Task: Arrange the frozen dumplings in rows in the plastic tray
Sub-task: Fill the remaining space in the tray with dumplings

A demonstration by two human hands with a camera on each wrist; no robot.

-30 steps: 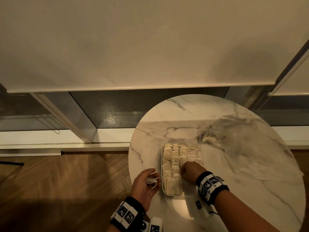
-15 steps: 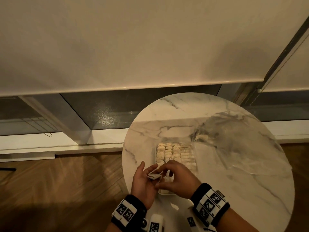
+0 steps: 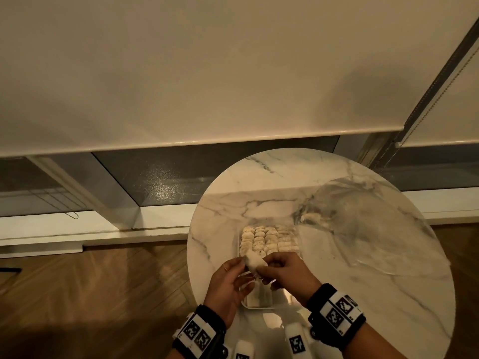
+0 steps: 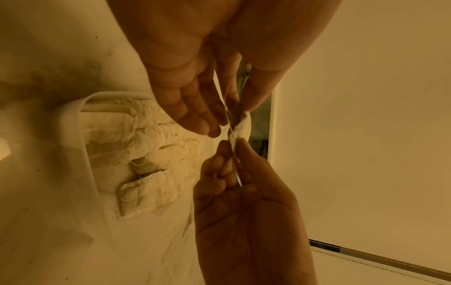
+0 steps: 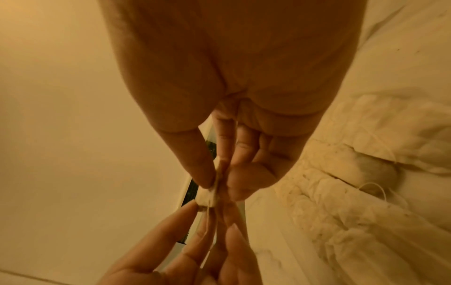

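A clear plastic tray [image 3: 239, 246] lies on the round marble table [image 3: 375, 294], with pale frozen dumplings [image 3: 267, 238] packed in rows in it. Both hands meet just above the tray's near half and hide that part of it. My left hand [image 3: 242, 264] and my right hand [image 3: 265, 265] pinch one small white dumpling [image 3: 254, 262] between them. In the left wrist view the dumpling [image 4: 242, 125] sits between my left hand's fingertips [image 4: 238, 113] and my right hand's [image 4: 234, 146]. The right wrist view shows my right hand [image 5: 214, 185] squeezing the dumpling [image 5: 207, 194].
A crumpled clear plastic bag [image 3: 363, 229] spreads over the table's right half, with a pale dumpling [image 3: 311, 217] inside its left end. The table's rim is close on the left, with wooden floor [image 3: 103, 294] below. A window blind [image 3: 207, 73] hangs beyond.
My right hand left the rows in the tray and came over to my left hand. Both now pinch the white piece that my left hand alone held before.
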